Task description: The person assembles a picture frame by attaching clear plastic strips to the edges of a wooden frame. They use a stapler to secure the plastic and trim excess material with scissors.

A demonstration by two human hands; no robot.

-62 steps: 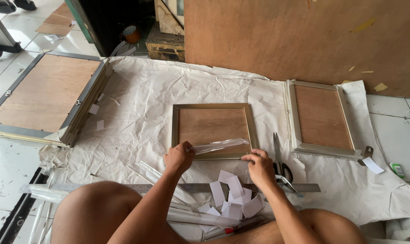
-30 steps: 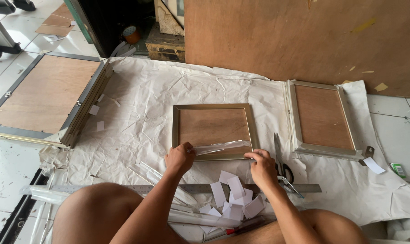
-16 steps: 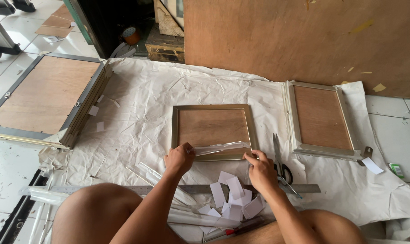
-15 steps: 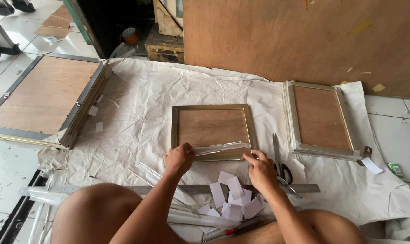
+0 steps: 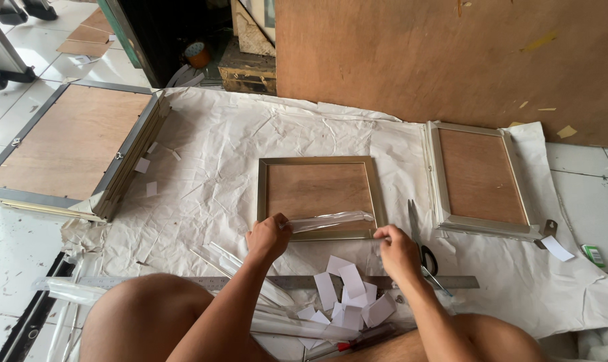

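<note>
Hands strip film off a small frame

Stack of large frames (image 5: 73, 144) lies far left on the tiled floor, wood backs up, its edge against the white sheet (image 5: 230, 141) that covers the floor. Small paper scraps (image 5: 143, 165) dot the sheet beside it. Clear strips (image 5: 237, 261) lie loose nearer the knee.

At centre sits the small frame (image 5: 320, 198), back up, silver rim around a brown board, flat on the sheet. Along its near rail runs a strip of clear film (image 5: 330, 220), partly lifted. The left hand (image 5: 269, 236) is pinched shut on the film's left end, at the frame's near left corner. The right hand (image 5: 396, 249) rests at the near right corner, fingers curled down onto the rail; whether it grips the film there cannot be told.

Below the hands a steel ruler (image 5: 284, 281) lies across the sheet, with white paper slips (image 5: 347, 298) piled over it. Scissors (image 5: 421, 245) lie just right of the right hand. Further right a second frame (image 5: 479, 177) lies back up, near the plywood wall (image 5: 451, 60).
</note>
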